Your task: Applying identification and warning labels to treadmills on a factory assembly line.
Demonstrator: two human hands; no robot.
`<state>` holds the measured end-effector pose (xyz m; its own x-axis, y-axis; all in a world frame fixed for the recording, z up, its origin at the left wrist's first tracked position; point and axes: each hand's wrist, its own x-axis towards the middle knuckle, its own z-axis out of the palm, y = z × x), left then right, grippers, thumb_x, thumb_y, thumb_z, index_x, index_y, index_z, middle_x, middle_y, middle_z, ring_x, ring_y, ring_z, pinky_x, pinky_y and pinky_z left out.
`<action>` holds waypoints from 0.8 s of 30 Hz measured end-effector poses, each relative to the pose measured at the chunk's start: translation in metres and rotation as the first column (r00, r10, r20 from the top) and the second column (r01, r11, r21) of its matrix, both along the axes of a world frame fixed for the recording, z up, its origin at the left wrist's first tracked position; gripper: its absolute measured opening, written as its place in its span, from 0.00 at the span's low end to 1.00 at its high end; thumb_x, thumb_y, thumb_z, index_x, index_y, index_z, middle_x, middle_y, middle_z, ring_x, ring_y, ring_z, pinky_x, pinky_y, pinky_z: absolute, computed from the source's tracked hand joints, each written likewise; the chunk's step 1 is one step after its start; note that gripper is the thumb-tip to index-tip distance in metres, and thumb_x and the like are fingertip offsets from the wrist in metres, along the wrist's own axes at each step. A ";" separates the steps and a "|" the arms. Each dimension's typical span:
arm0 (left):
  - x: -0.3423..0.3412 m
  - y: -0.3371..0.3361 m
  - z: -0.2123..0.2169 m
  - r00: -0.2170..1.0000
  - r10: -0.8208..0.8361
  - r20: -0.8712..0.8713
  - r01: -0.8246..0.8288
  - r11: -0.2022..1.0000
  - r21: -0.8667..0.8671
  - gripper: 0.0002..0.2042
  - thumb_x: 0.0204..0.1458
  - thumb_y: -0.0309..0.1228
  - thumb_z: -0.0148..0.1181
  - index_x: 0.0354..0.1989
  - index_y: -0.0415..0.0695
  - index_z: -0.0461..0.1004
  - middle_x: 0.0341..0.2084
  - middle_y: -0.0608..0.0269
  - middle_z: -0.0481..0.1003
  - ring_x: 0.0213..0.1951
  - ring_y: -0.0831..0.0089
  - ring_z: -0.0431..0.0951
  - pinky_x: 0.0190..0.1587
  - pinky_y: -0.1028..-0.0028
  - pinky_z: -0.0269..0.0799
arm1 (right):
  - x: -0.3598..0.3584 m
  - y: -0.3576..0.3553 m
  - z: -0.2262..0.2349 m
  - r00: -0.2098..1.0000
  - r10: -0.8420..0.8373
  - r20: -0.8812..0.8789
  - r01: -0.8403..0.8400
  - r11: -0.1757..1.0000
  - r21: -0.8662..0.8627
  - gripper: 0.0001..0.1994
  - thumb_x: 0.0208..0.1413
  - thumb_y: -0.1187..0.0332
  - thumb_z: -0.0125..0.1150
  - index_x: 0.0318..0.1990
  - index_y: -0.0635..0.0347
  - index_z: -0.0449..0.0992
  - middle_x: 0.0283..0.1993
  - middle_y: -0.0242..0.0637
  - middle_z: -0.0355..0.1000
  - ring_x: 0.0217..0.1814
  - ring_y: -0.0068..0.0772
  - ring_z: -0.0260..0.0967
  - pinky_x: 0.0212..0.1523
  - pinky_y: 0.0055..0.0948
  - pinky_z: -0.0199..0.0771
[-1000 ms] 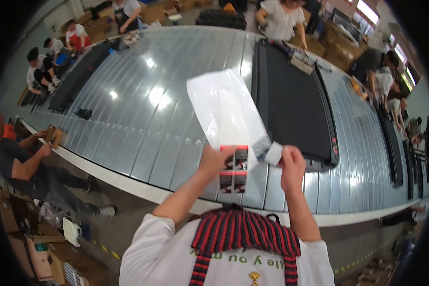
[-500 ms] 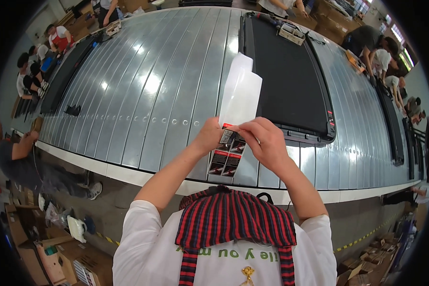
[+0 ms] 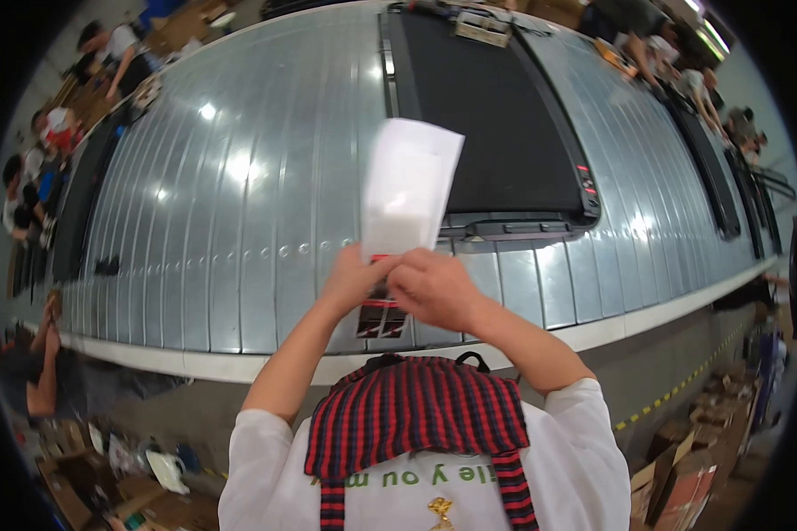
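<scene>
A strip of label sheets stands up between my hands above the metal table. Its upper part is plain white paper (image 3: 412,181). The lower part carries black-and-red printed stickers (image 3: 382,323) and hangs below my fingers. My left hand (image 3: 350,281) is closed on the strip's left edge. With fingers pinched together, my right hand (image 3: 436,288) presses against the printed part near the middle, covering some of it. What exactly the right fingertips grip is hidden. Just beyond the hands lies a black treadmill deck (image 3: 478,115) with a dark end bar.
The long table (image 3: 266,292) has ribbed silver slats and a pale front edge. A parts tray (image 3: 483,29) rests on the deck's far end. Co-workers stand at both sides with more dark decks. Cardboard boxes (image 3: 686,487) fill the floor at lower right and lower left.
The view has turned, so table and deck sit further left. My right hand has come down over the stickers, nearer my left. The white paper now shows as one broader sheet.
</scene>
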<state>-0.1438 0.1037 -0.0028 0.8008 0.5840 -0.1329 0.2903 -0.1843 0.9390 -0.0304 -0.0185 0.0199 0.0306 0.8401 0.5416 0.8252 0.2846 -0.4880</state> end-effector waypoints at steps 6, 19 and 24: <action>-0.034 0.065 -0.014 0.980 0.092 -0.178 -0.077 0.993 0.087 0.09 0.48 0.30 0.54 0.34 0.39 0.74 0.24 0.67 0.75 0.26 0.82 0.71 0.29 0.78 0.67 | 0.066 -0.009 0.006 0.822 -0.057 -0.567 0.036 0.998 -0.049 0.03 0.43 0.78 0.56 0.27 0.62 0.70 0.25 0.30 0.63 0.26 0.23 0.61 0.28 0.20 0.63; 0.018 0.118 -0.100 0.685 -0.331 -0.650 0.721 0.438 0.537 0.03 0.38 0.26 0.50 0.22 0.45 0.71 0.21 0.59 0.72 0.29 0.58 0.73 0.29 0.62 0.66 | 0.179 0.104 -0.098 0.227 -0.598 -0.769 -0.148 0.759 -0.634 0.06 0.50 0.69 0.55 0.25 0.59 0.68 0.15 0.24 0.59 0.13 0.13 0.49 0.13 0.15 0.45; 0.048 0.118 -0.101 0.768 -0.379 -0.516 0.637 0.376 0.673 0.03 0.39 0.25 0.49 0.23 0.46 0.69 0.25 0.62 0.71 0.32 0.65 0.72 0.36 0.67 0.64 | 0.194 0.132 -0.124 0.224 -0.652 -0.725 -0.213 0.693 -0.689 0.06 0.50 0.69 0.55 0.25 0.58 0.68 0.15 0.25 0.59 0.12 0.12 0.48 0.12 0.15 0.43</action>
<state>-0.0955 0.2217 -0.1040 0.9954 0.0287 -0.0911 0.0485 -0.9734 0.2238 0.1636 0.1139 -0.1044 0.3426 0.7293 -0.5922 -0.3399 -0.4914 -0.8018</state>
